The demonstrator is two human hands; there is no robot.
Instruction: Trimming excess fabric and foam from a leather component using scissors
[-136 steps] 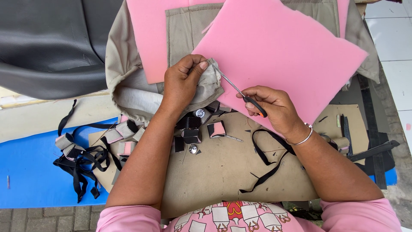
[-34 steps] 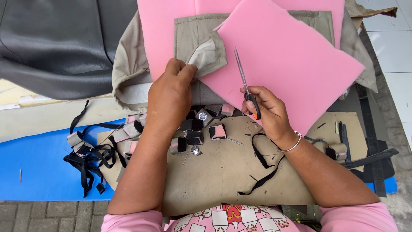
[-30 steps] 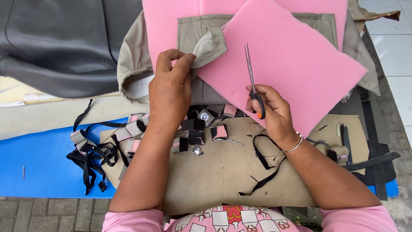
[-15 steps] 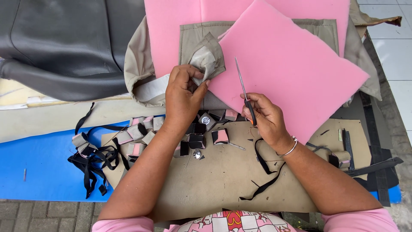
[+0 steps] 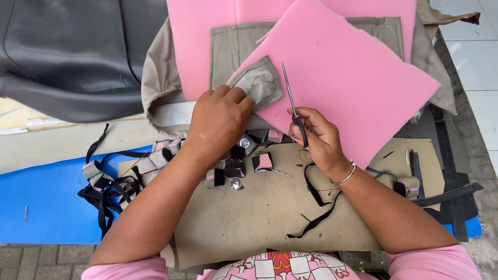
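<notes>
- Up front, the left hand [image 5: 220,122] pinches a soft, limp beige fabric flap [image 5: 259,83] lying on the pink foam sheet [image 5: 353,78]; best gripped by its edge.
- Right hand [image 5: 319,137], fingers closed around slim scissors [image 5: 293,103], blades together.

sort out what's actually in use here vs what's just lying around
In use:
left hand gripping the folded beige fabric flap
right hand holding the scissors
pink foam sheet beside the blades

Lying about:
black straps
small strap-and-foam pieces
grey leather cover
blue mat
brown cardboard
</notes>
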